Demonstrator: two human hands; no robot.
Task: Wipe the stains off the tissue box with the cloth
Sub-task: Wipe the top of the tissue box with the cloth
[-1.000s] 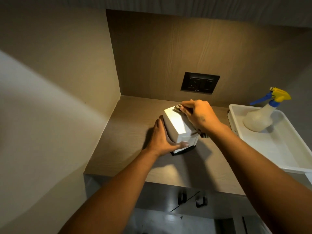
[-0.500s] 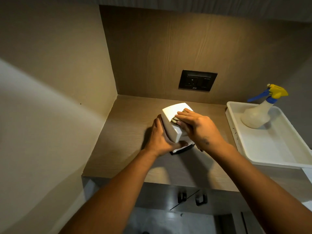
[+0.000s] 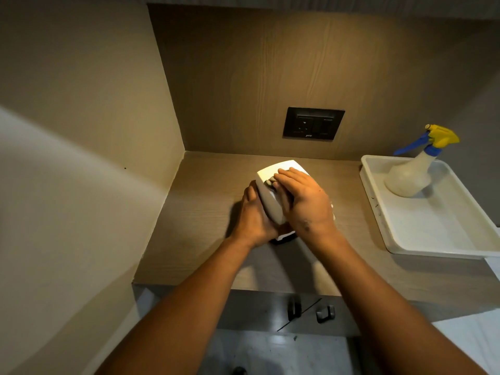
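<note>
Landmark: box (image 3: 266, 197), white, tilted, dark base on the tabletop (image 3: 205, 212), below and left of the wall socket (image 3: 313, 123). Left hand (image 3: 253, 216) on the box's left side, fingers wrapped around it, thumb at the near lower edge, bracing it. Right hand (image 3: 301, 201) lies flat on top of the box, fingers together, pressing a grey cloth (image 3: 270, 181) against the upper face; only a small bunch of cloth shows past the fingertips. Right of the box, well apart: white tray (image 3: 422, 239) on the tabletop, spray bottle (image 3: 411, 174) standing in its far end, yellow and blue head.
</note>
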